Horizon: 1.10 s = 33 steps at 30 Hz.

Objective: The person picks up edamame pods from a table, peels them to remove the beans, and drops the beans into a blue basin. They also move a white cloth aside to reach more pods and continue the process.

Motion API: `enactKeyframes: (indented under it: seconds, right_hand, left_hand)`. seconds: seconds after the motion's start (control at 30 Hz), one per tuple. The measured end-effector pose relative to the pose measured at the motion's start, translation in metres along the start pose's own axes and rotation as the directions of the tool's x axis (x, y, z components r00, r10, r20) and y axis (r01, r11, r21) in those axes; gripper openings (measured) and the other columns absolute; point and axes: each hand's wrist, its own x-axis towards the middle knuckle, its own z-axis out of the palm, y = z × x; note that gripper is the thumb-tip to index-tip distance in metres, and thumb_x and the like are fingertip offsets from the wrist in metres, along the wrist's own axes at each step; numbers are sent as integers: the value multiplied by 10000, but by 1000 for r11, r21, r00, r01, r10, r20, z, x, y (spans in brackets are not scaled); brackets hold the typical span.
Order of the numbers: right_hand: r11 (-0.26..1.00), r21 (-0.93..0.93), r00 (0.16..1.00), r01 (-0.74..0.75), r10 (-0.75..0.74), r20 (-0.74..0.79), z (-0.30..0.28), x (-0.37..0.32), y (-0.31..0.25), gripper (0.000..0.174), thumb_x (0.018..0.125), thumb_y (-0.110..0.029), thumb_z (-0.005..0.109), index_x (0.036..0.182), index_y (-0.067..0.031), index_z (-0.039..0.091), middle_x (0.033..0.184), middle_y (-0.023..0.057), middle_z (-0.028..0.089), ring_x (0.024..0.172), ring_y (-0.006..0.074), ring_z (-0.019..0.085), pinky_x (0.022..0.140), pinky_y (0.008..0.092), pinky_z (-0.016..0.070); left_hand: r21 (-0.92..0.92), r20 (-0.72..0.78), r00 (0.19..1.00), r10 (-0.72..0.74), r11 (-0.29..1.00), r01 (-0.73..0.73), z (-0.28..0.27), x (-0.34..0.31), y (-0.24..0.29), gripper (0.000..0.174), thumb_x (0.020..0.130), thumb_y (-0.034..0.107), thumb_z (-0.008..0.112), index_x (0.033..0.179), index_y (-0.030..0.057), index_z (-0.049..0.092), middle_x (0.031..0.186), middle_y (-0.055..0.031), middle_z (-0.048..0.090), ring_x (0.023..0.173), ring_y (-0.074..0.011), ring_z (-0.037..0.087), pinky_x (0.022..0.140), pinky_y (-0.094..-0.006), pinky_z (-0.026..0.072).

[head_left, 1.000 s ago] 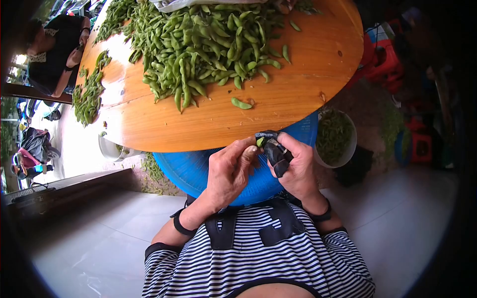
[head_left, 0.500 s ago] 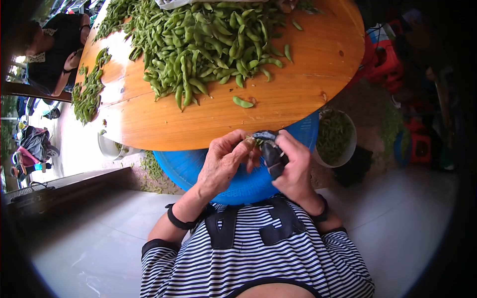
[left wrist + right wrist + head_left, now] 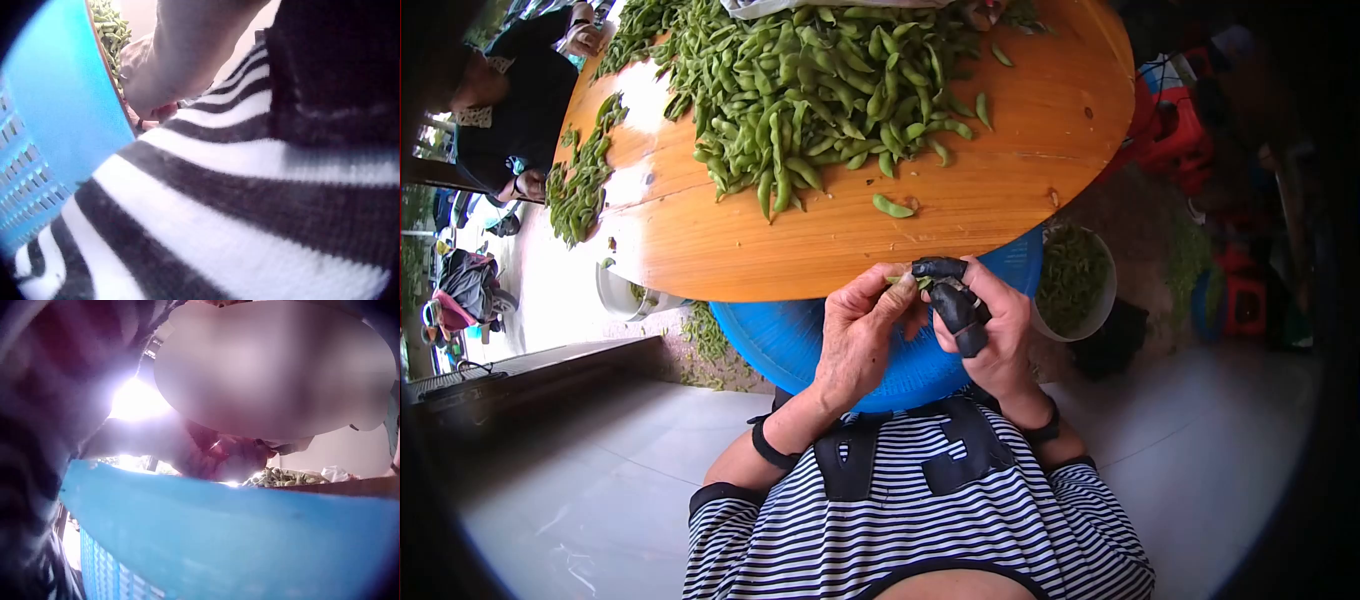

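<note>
Over a blue basket (image 3: 750, 345), the left hand (image 3: 857, 335) pinches a small green pod (image 3: 895, 281) between thumb and fingers in the head view. The right hand (image 3: 995, 330), with black wrapping on its thumb and a finger, meets it at the pod's right end and grips there; its fingertips partly hide the pod. The left wrist view is mostly striped cloth (image 3: 206, 206), with part of the left hand (image 3: 140, 72) near the basket rim. The right wrist view shows the blue basket (image 3: 237, 544) large and a blurred hand behind it.
A wooden table (image 3: 800, 255) bears a large heap of green pods (image 3: 820, 100) and a smaller pile (image 3: 580, 190). White buckets stand at left (image 3: 622, 295) and right (image 3: 1107, 290). Another person (image 3: 520, 100) is at the table's left, with red stools (image 3: 1180, 130) on the right.
The green piece between the hands has changed from a rounded bit to a thin pod. Both hands have shifted slightly. The other person's hands have moved apart, one onto the table's far left edge.
</note>
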Motion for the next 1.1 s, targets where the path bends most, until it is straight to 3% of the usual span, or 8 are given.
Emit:
enactKeyframes:
  seconds: [0.07,0.1,0.17,0.4,0.6,0.77,0.97,1.1]
  right_hand:
    - [887,412,972,-209,141,190,-14,5,6,205,838,-94,603,970,61,583,729,43,504,560,88,459,473,223,347]
    - [575,693,893,-435,178,413,-19,7,11,222,854,-98,593,993,75,579,732,20,506,543,45,423,441,197,309]
    - [530,755,917,-386,130,377,-18,8,19,273,870,-95,579,1051,108,560,715,4,500,527,28,384,426,170,269]
    - [755,614,962,-232,85,258,-18,5,20,438,887,-255,668,1144,87,577,699,-23,531,563,21,444,474,170,338]
    - [982,-187,970,-14,-32,-241,-51,4,2,228,867,-84,624,1086,-37,669,710,-40,565,595,30,505,529,185,405]
    - [952,-55,830,302,-291,-477,-103,-16,-4,285,888,-135,606,1101,54,612,690,-18,520,532,26,436,457,177,318]
    - [954,-44,723,295,-253,-643,-121,-34,-17,283,865,-82,597,1109,61,609,714,-9,531,514,20,399,448,172,288]
    - [993,-73,769,90,-115,-629,-117,-39,0,236,861,-84,597,1063,28,643,699,-22,555,529,18,459,465,169,340]
  left_hand:
    - [158,16,999,-29,987,26,-10,1,5,155,978,140,548,979,13,638,812,-22,632,634,-68,521,527,-213,394]
    - [158,16,999,-30,987,27,-11,2,7,155,978,140,548,979,13,638,812,-22,632,634,-68,521,527,-213,394]
    - [108,15,992,-127,986,124,-12,4,13,167,978,145,549,937,9,635,731,-20,605,575,-74,495,481,-213,366]
    - [392,-14,990,-138,910,132,-19,-3,19,192,979,179,556,992,9,643,739,1,584,589,-49,473,480,-196,338]
    - [411,209,916,-342,881,234,6,1,32,276,1010,153,479,1212,0,588,819,1,593,621,-52,478,526,-188,367]
    - [632,416,827,-378,774,35,58,46,28,296,980,69,449,1236,-12,575,830,-26,607,634,-76,511,563,-213,431]
    - [786,498,799,-337,564,-252,97,91,-36,238,922,145,590,1078,-18,666,713,-67,641,575,-98,536,543,-255,460]
    - [651,434,822,-368,759,-4,81,76,-28,290,942,291,624,915,3,649,644,7,549,560,-50,452,510,-231,383]
